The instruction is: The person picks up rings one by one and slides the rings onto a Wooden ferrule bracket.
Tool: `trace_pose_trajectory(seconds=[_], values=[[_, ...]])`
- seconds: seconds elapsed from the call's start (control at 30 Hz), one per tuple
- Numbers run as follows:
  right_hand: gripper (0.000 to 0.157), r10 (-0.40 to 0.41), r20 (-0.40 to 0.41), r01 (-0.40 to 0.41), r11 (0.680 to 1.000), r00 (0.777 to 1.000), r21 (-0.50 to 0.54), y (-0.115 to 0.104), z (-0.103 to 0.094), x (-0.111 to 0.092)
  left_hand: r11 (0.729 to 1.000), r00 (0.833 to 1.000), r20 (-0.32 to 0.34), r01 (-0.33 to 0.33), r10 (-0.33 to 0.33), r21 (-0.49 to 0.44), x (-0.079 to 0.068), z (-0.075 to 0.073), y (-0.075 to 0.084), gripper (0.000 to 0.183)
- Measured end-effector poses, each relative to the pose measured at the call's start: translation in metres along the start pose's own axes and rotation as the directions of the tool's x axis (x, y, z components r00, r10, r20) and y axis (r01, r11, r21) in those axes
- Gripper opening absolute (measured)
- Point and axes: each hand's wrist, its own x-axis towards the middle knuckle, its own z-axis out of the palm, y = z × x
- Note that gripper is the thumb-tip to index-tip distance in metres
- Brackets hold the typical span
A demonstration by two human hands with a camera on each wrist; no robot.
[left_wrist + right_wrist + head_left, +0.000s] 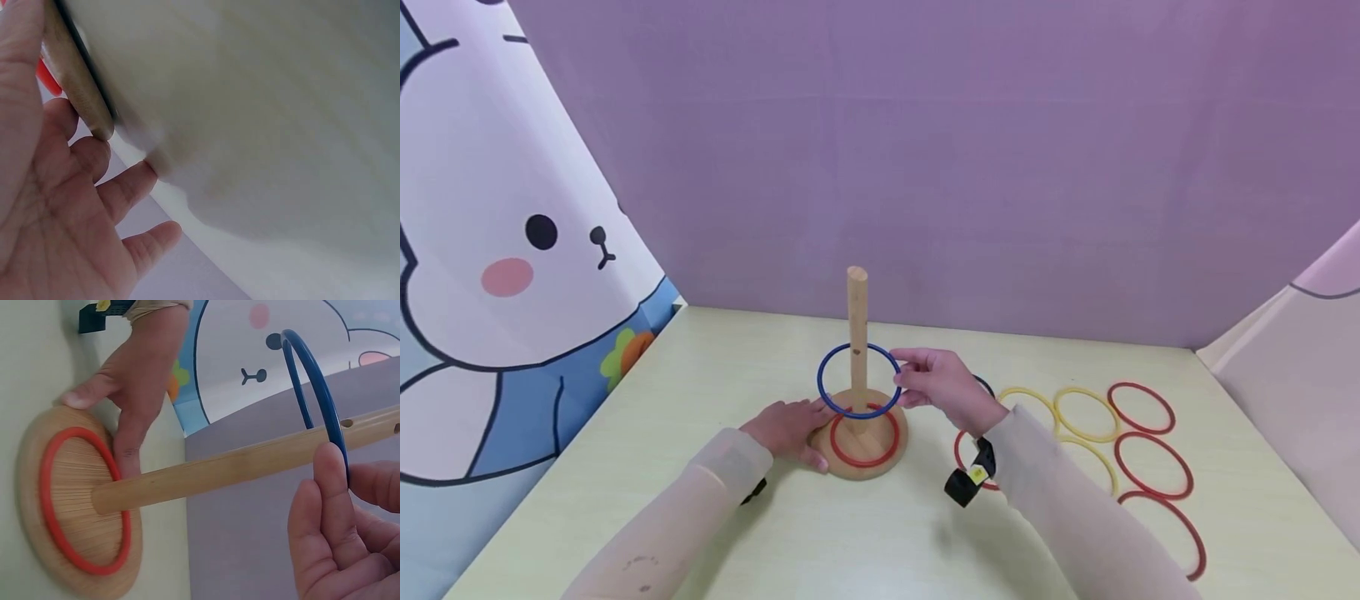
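Note:
A wooden post (858, 317) rises from a round wooden base (820, 446), with a red ring (897, 437) lying on the base around the post's foot. My left hand (786, 427) holds the base at its left edge, thumb near the front and fingers toward the back; in the left wrist view its outer fingers (128, 190) are spread. Between thumb and fingers, my right hand (943, 385) pinches a thin blue ring (315, 375) at its right side. That ring encircles the post partway up, tilted and well above the red one.
Several yellow rings (1087, 389) and red rings (1189, 475) lie on the right of the table (880, 550). A dark ring (983, 385) and another red ring (957, 450) are partly hidden by my right arm. A purple cloth (925, 167) hangs behind the table.

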Motion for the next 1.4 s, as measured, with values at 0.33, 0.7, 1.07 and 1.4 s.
trace_pose_trajectory(seconds=[0.33,0.7,1.07,1.4], values=[[0.043,-0.014,-0.010,0.014,1.000,1.000,0.005,0.029,0.006,0.002,1.000,1.000,-0.006,-0.020,0.020,0.014,-0.001,0.001,-0.001,0.090],[0.041,-0.007,0.012,0.006,0.999,1.000,0.035,0.057,0.012,0.003,1.000,0.999,-0.048,-0.022,0.021,-0.012,0.002,0.004,0.001,0.091],[0.038,-0.002,0.027,0.002,1.000,1.000,0.014,0.074,0.015,0.008,1.000,1.000,-0.021,-0.015,0.014,-0.025,-0.004,-0.001,0.002,0.093],[0.038,-0.002,0.010,0.002,0.999,1.000,0.045,0.085,0.018,0.011,0.999,0.999,-0.029,-0.037,0.037,0.012,-0.008,-0.002,0.002,0.091]])
